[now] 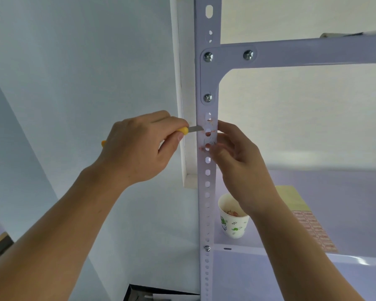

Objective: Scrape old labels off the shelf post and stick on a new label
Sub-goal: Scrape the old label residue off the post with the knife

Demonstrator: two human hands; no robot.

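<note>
At centre, on the white holed post [207, 183], torn reddish label bits [211, 122] cling around the holes just below the bolted bracket [208, 83]. Left hand [139, 146] clenched round a yellow-handled knife [194, 128], coming in from the left; the blade tip touches the post's left edge at the label bits. Right hand [237, 161] on the post's right side, level with the blade, fingers curled round the edge and holding the post, fingertips pink through the holes. Lower right, on the shelf [291, 254], a paper cup [233, 224] stands just right of the post with reddish scraps inside. Label sheet [313, 227] lies flat on the shelf, further right, partly behind the right forearm. Wall to the left and behind.
</note>
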